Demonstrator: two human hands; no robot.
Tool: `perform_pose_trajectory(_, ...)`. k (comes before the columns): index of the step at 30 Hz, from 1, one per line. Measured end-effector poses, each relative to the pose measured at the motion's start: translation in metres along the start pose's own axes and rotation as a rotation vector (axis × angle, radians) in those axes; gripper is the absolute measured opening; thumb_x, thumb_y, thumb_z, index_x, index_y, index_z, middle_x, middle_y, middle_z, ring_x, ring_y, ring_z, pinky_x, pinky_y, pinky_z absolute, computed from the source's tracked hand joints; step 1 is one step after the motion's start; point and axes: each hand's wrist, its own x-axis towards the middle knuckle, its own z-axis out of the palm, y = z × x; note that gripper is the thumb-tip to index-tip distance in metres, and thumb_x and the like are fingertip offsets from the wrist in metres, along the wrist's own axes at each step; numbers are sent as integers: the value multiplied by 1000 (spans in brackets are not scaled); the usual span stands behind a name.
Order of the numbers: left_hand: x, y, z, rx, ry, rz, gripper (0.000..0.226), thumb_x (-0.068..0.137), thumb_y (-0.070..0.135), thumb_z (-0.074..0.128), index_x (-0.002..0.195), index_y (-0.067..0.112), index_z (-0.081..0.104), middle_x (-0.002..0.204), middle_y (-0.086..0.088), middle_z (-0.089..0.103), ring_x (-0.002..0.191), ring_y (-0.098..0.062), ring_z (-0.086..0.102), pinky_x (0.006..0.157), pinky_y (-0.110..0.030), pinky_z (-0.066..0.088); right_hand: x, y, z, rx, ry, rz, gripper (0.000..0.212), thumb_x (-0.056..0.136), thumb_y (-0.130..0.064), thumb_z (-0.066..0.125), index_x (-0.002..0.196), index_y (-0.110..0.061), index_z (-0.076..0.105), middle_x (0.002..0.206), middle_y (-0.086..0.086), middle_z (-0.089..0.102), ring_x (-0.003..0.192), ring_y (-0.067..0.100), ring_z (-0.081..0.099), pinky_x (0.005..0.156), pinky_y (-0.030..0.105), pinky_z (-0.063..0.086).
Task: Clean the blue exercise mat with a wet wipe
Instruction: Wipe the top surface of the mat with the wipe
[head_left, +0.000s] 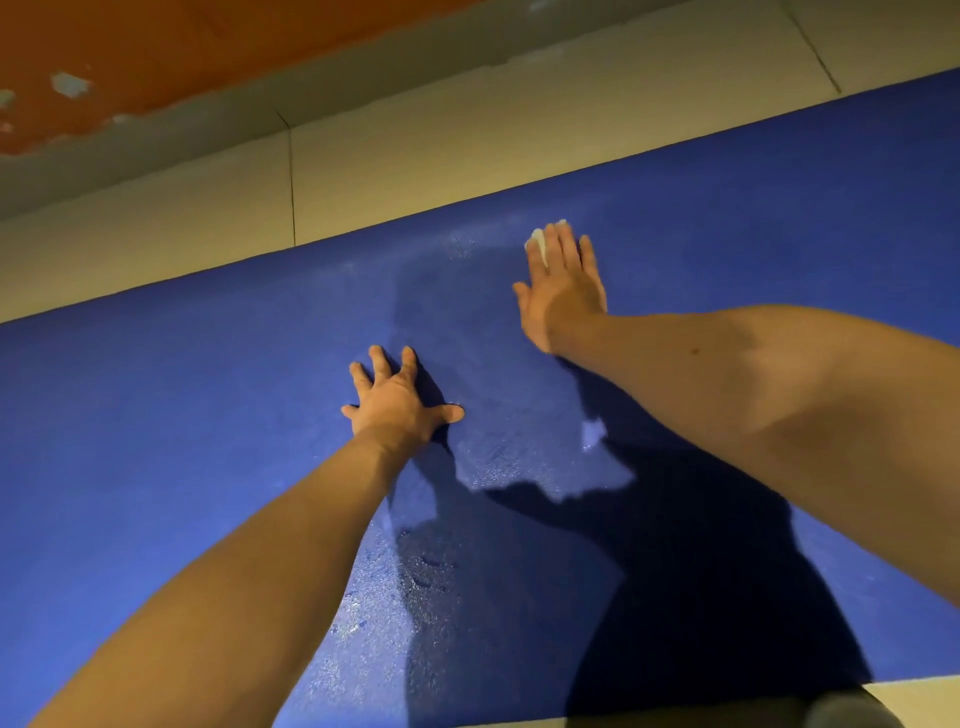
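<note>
The blue exercise mat (182, 426) lies flat on the floor and fills most of the view. My right hand (563, 291) presses flat on the mat near its far edge, with a white wet wipe (537, 244) under the fingers; only the wipe's tip shows past the fingertips. My left hand (397, 402) rests on the mat nearer to me, fingers spread, holding nothing. Wet, shiny patches (498, 467) mark the mat between and below my hands.
Pale floor tiles (415, 156) run along the mat's far edge, with a grey skirting and an orange wall (156, 47) beyond. A strip of tile (924, 696) shows at the near right corner, beside a dark knee.
</note>
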Motion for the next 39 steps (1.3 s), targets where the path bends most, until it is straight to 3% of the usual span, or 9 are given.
perform_pose_trajectory(3,2,-5,-1,-14,-3,11,111,78,67,71,159,33,3,166,3,-13,152,-33,-14,114,-68,21,-16,-46,9,71,8,-65,69,107,-42,21,161,-5,-3,168,15,-11,154,36,-16,125,51,-3)
perform_pose_trajectory(7,3,-26,-8,-12,112,36,106,78,61,74,159,24,16,166,-1,4,150,-31,5,115,-54,32,-43,-92,23,-2,-31,-472,67,107,-40,24,162,-12,-1,169,10,-13,154,30,-19,124,52,-5)
perform_pose_trajectory(10,5,-46,-14,28,176,-43,115,69,73,73,157,21,20,164,-2,9,147,-33,8,115,-54,30,-26,-82,22,-90,-8,-646,63,107,-41,23,162,-16,3,170,6,-6,155,26,-13,125,51,-7)
perform_pose_trajectory(17,7,-49,-9,-79,39,-189,125,67,78,70,159,32,0,166,3,-11,152,-34,-9,111,-74,19,21,-55,-2,35,-25,-14,72,107,-49,16,160,-6,-8,168,14,-13,153,34,-18,124,52,-7)
perform_pose_trajectory(19,9,-49,-9,-83,40,-189,125,67,77,71,159,31,1,165,1,-11,151,-34,-9,109,-76,21,13,-84,5,104,1,-51,74,106,-49,20,160,-4,-4,168,16,-11,153,36,-17,124,52,-6)
perform_pose_trajectory(25,10,-50,-9,-84,36,-190,127,65,79,71,160,31,1,166,2,-13,152,-32,-12,108,-75,21,-1,-125,19,-50,-25,-580,68,107,-50,19,162,-15,-2,169,9,-12,154,34,-17,124,52,-7)
perform_pose_trajectory(27,11,-49,-9,-75,32,-193,127,66,79,71,160,31,0,166,1,-13,152,-32,-11,108,-75,22,17,-104,13,-106,22,-539,68,107,-50,18,162,-15,0,169,9,-7,155,34,-13,124,52,-6)
perform_pose_trajectory(34,10,-48,-8,-85,33,-185,127,68,78,70,160,28,-2,165,-2,-16,151,-35,-15,110,-76,18,58,-76,-9,6,-16,42,78,105,-55,15,160,-4,-6,168,17,-10,154,36,-16,124,51,-7)
perform_pose_trajectory(39,13,-48,-8,-88,37,-189,126,68,76,72,160,28,-2,165,-2,-17,151,-35,-16,108,-76,20,39,-156,3,94,-46,-322,75,106,-53,21,161,-7,-2,168,14,-12,154,33,-18,124,52,-8)
